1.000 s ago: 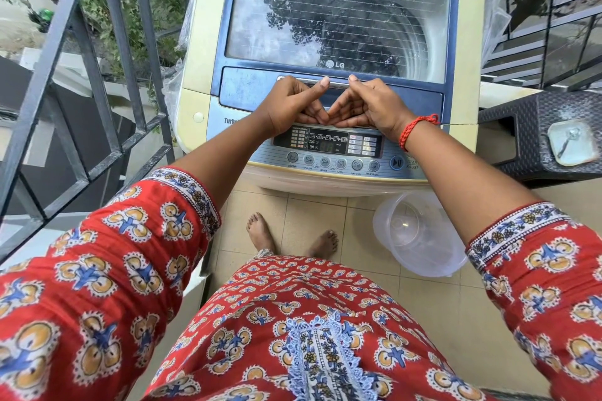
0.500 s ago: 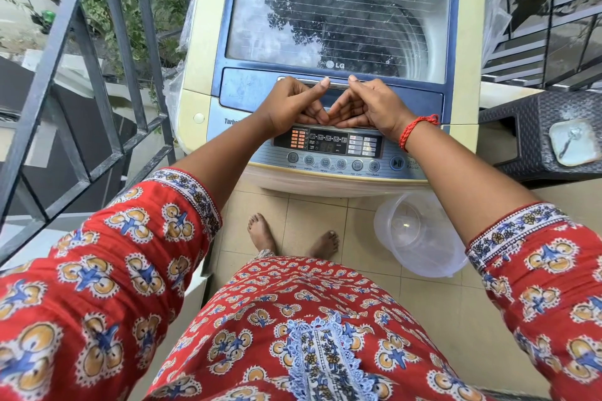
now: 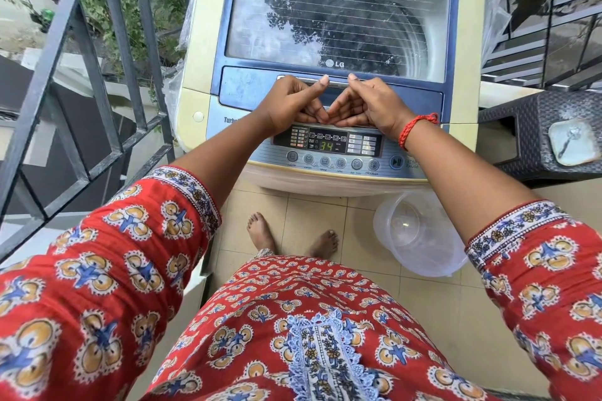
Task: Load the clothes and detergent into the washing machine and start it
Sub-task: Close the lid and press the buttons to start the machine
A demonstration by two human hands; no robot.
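A cream and blue top-loading washing machine (image 3: pixel 202 42) stands before me with its glass lid (image 3: pixel 338 16) down. Reflections of tree and sky hide what is in the drum. My left hand (image 3: pixel 290 104) and my right hand (image 3: pixel 374 104) rest on the lid's front edge with fingers curled and knuckles touching each other. Both thumbs point forward onto the silver lid handle (image 3: pixel 337 81). Neither hand holds anything. Just below the hands, the control panel (image 3: pixel 329 143) is lit and shows a green 34. No detergent is in view.
A clear plastic tub (image 3: pixel 420 234) sits on the tiled floor at the machine's right foot. A dark woven stand (image 3: pixel 527 127) with a white dish (image 3: pixel 568 145) is on the right. A metal railing (image 3: pixel 75 52) runs along the left, and stairs (image 3: pixel 553 26) rise at the back right.
The panel display now shows a green 34 that was not lit before. Both hands have stayed in the same place on the lid.
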